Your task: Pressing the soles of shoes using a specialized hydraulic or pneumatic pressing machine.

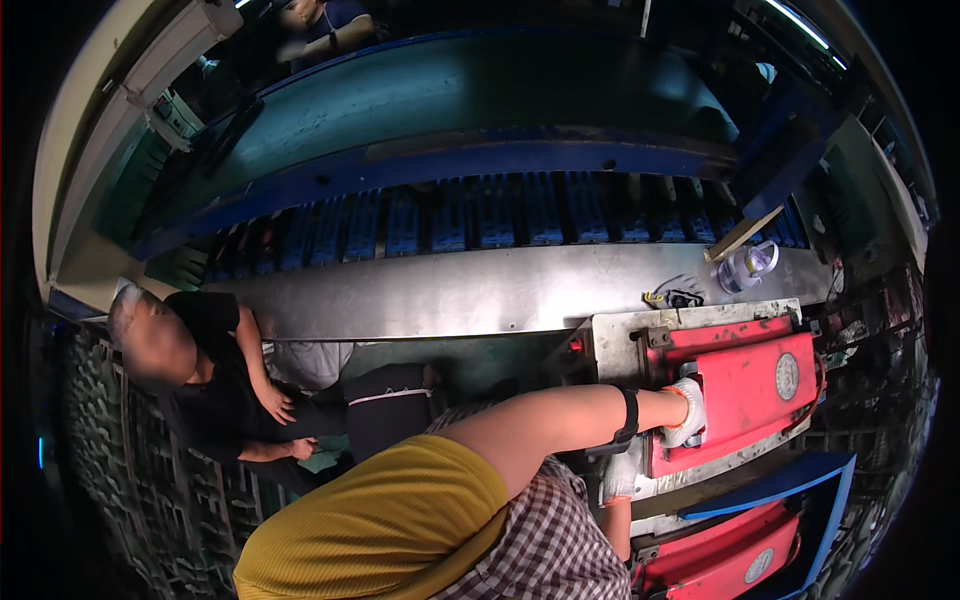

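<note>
My left hand, in a white knitted glove with an orange cuff, is at the near edge of a red metal cover with a round pale emblem. Its fingers look curled at that edge. My right hand, also white-gloved, is lower down beside the pale metal base under the cover. My forearm hides part of it, and its fingers cannot be made out. A dark band circles my left forearm.
A second red cover sits in a blue frame at the lower right. Beyond are a steel ledge, a clear bottle and a wooden stick. At left sits a person in black, near a dark padded block.
</note>
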